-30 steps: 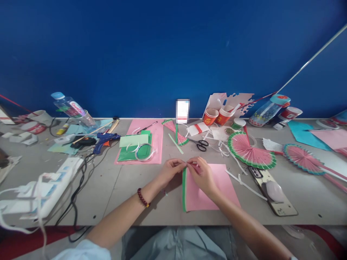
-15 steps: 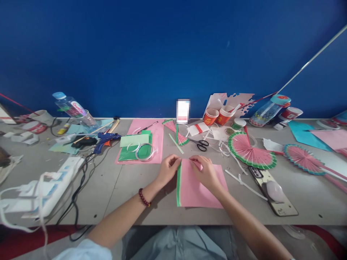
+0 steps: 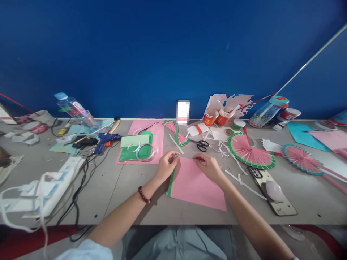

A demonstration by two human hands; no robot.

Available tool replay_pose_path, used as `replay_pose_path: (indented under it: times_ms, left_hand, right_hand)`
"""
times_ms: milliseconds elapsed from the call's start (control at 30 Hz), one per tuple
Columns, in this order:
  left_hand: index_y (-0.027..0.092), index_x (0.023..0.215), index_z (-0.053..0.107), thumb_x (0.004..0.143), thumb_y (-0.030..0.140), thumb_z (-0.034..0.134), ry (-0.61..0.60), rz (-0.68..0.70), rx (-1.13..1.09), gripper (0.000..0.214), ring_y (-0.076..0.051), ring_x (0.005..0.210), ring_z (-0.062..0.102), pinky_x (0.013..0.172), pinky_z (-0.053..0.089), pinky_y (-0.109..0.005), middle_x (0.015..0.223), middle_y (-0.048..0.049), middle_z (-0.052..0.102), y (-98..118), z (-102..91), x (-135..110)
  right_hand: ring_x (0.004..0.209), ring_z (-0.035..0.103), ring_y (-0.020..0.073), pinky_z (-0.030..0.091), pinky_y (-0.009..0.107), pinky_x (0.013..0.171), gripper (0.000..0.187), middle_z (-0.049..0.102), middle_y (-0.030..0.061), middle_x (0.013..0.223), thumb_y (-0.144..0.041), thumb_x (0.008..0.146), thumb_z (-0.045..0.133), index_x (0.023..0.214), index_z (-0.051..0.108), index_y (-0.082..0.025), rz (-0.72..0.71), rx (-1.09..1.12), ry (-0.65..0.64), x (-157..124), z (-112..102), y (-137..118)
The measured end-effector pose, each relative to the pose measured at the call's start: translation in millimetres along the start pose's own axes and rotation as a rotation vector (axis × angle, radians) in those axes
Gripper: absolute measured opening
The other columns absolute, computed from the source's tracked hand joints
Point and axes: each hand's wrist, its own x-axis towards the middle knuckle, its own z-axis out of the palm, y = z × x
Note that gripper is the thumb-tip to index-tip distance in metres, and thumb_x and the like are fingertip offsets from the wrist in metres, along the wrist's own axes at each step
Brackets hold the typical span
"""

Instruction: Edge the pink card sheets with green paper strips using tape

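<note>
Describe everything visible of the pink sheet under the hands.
The pink sheet looks like thin paper, roughly four-sided, with a green strip along its left edge. It is spread over the grey table, slightly askew. The left hand touches its far left corner; the right hand is at its far edge. How firmly either grips is unclear.

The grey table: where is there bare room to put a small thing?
Bare: between the black cable and the left hand, below the farther pink paper; also right of the phone, below the blue-edged fan. Crowded: around scissors and paper cups.
</note>
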Motion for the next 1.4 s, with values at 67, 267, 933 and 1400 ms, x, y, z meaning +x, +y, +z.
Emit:
replay_pose_path:
  times_ms: [67,267,933,1400]
  left_hand:
    - [0.018,0.089,0.063,0.076,0.031,0.059,-0.005,0.032,0.095,0.019,-0.011,0.059,0.053,0.058,0.04,-0.022,0.073,-0.0001,0.06,-3,-0.2,0]
    - [0.019,0.086,0.063,0.073,0.01,0.049,-0.101,0.21,0.498,0.021,-0.013,0.068,0.053,0.064,0.04,-0.025,0.08,-0.001,0.061,-3,-0.1,-4]
    - [0.02,0.11,0.058,0.082,0.027,0.053,-0.488,0.567,0.717,0.029,-0.025,0.11,0.051,0.095,0.04,-0.04,0.117,-0.0107,0.058,6,6.2,-15]
    - [0.02,0.095,0.065,0.081,0.038,0.056,-0.173,0.339,0.508,0.025,-0.021,0.089,0.055,0.079,0.042,-0.034,0.092,-0.0075,0.064,5,4.0,-11]
  right_hand:
    - [0.07,0.061,0.0178,0.047,0.03,0.066,0.019,0.068,0.0044,0.08,-0.019,0.077,0.048,0.084,0.065,-0.02,-0.042,-0.039,-0.015,3,-1,0]
    - [0.092,0.061,0.0217,0.047,0.032,0.077,0.027,0.068,0.0073,0.099,-0.012,0.08,0.048,0.098,0.066,-0.022,-0.221,-0.258,-0.208,31,4,-12]
    - [0.062,0.065,0.0164,0.053,0.03,0.059,0.018,0.068,0.0032,0.067,-0.034,0.074,0.061,0.082,0.065,-0.018,0.214,0.518,-0.017,62,19,14]
    - [0.067,0.06,0.0127,0.049,0.028,0.067,0.016,0.066,0.0009,0.074,-0.026,0.068,0.067,0.082,0.065,-0.018,0.208,0.724,-0.25,25,0,-29]
